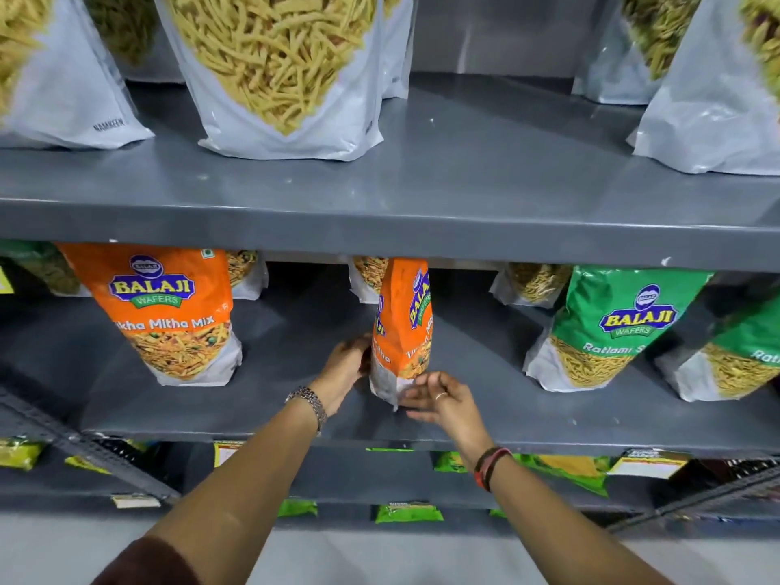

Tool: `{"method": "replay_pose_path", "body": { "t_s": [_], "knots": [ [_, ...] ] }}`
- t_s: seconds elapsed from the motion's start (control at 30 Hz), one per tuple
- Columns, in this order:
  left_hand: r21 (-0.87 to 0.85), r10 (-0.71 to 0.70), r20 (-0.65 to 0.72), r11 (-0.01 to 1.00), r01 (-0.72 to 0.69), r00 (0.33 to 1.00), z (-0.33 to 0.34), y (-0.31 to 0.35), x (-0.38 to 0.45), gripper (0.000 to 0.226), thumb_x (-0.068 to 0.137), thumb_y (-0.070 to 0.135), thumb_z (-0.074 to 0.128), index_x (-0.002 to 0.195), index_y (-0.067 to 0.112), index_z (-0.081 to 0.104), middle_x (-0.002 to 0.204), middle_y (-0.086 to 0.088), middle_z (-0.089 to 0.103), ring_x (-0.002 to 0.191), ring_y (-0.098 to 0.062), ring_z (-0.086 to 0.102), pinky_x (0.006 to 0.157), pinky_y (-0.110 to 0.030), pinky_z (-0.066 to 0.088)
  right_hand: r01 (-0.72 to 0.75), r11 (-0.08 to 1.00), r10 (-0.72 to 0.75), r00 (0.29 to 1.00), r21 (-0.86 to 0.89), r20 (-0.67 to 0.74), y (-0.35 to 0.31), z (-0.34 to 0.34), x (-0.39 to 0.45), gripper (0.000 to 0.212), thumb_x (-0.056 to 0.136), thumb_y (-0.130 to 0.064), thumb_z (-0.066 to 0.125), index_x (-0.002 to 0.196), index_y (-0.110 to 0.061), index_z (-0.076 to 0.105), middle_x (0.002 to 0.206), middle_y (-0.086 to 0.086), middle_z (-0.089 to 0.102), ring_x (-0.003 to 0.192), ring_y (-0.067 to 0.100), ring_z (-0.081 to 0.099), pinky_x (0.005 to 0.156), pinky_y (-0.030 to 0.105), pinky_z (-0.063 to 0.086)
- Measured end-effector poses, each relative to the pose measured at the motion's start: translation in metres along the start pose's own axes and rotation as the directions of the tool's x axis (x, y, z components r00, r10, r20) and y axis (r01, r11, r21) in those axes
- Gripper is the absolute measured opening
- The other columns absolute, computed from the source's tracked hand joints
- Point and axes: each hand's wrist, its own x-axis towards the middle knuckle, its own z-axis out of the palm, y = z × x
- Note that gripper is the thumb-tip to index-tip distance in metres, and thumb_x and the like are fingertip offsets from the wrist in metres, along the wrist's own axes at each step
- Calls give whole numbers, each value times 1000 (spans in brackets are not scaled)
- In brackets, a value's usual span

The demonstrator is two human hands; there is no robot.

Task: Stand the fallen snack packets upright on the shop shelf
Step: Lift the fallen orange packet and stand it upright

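Note:
An orange Balaji snack packet [401, 327] stands upright, turned edge-on, in the middle of the grey middle shelf [261, 399]. My left hand [344, 371] cups its lower left side. My right hand [443, 401] touches its white bottom corner on the right with spread fingers. Another orange Balaji packet [169, 314] stands upright to the left, facing front. Two green Balaji packets [612, 331] [743, 365] stand to the right.
The upper shelf [464, 162] holds large white packets [278, 69] of yellow sticks. Smaller packets [536, 285] stand at the back of the middle shelf. Green and yellow packets [409, 513] lie on the lower shelf. The upper shelf's front lip hangs just above the held packet.

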Motion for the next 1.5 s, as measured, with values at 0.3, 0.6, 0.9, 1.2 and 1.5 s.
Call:
{"method": "replay_pose_path", "body": {
  "t_s": [0.3, 0.6, 0.9, 1.2, 1.5],
  "knots": [
    [39, 124, -139, 992, -119, 983, 29, -60, -82, 45, 95, 35, 38, 137, 18, 36, 130, 12, 41, 129, -14, 40, 113, -35, 30, 21, 988, 24, 958, 154, -285, -51, -12, 46, 53, 97, -41, 25, 126, -5, 50, 129, 15, 57, 117, 27, 52, 94, 38, 43],
    [-123, 68, -82, 989, -78, 994, 66, -53, -81, 65, 90, 59, 17, 148, 33, 6, 157, 10, 12, 145, -13, 15, 120, -41, 16, -118, 986, 129, 987, 114, -100, -68, 18, 40, 81, 88, -61, -2, 130, -16, 50, 138, 10, 53, 132, 26, 45, 115, 43, 26],
    [-169, 90, -44, 981, -96, 995, 46, -42, -52, 72, 83, 71, 7, 132, 35, 45, 145, 4, 45, 136, -14, 36, 118, -41, 23, 23, 985, 26, 961, 173, -277, -33, 12, 21, 67, 90, -60, 9, 137, -24, 41, 139, 2, 51, 123, 18, 49, 99, 29, 36],
    [-71, 46, -16, 996, -47, 999, 36, -20, -28, 62, 85, 66, -2, 120, 47, 45, 151, 3, 36, 143, -16, 25, 120, -38, 12, 11, 973, 55, 958, 229, -280, -18, 12, -1, 63, 88, -64, 17, 138, -29, 34, 138, -4, 46, 129, 19, 43, 113, 48, 33],
    [-39, 145, -448, 983, -181, 882, -24, -51, -43, 57, 88, 49, 48, 128, 9, 49, 135, -5, 52, 123, -21, 48, 108, -31, 34, -85, 985, 127, 947, 150, -294, -1, 9, -19, 14, 92, -12, 47, 106, -12, 48, 103, 11, 55, 88, 25, 56, 82, 45, 50]
  ]
}}
